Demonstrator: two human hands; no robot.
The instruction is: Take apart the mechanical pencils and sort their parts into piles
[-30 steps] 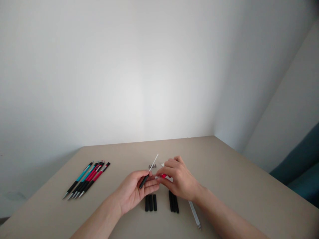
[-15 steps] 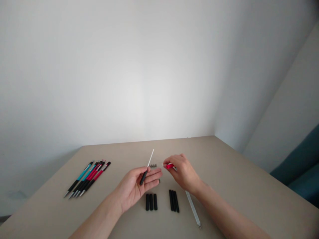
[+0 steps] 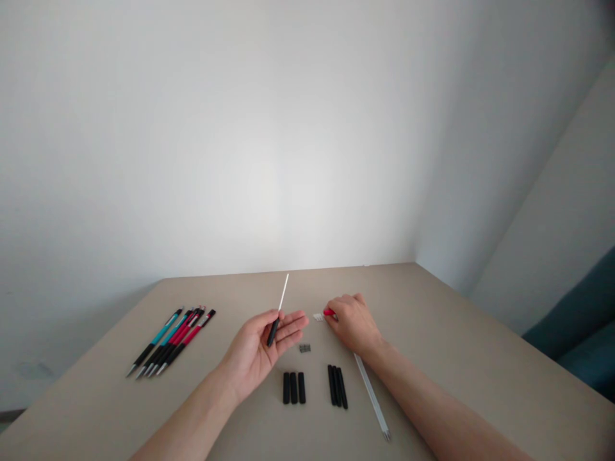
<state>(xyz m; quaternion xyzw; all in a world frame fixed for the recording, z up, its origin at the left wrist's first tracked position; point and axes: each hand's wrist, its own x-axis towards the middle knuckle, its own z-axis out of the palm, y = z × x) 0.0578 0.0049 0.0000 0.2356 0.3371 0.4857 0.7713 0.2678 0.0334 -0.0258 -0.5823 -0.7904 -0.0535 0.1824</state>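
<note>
My left hand [image 3: 259, 346] is palm up, its thumb pressing a black pen grip [image 3: 273, 333] against the fingers, which are stretched out. A thin white refill [image 3: 284, 292] sticks up out of that grip. My right hand [image 3: 353, 323] is closed round a red pen barrel [image 3: 328, 312], of which only one end shows. Close beside its fingertips lie several small white pieces [image 3: 318, 317]. Small grey parts [image 3: 305, 348], too small to make out, rest on the table just right of my left hand.
Black grips [image 3: 293, 388] lie in a row near the front, with several slimmer black tubes [image 3: 338, 387] to their right. White refills [image 3: 372, 397] lie beneath my right forearm. Assembled blue and red pens [image 3: 173, 339] are at the left of the beige table [image 3: 230, 426]. A wall stands behind.
My right hand has moved slightly right with the red barrel, and the white pieces now show. My left hand has shifted a little left and up, uncovering the small grey parts.
</note>
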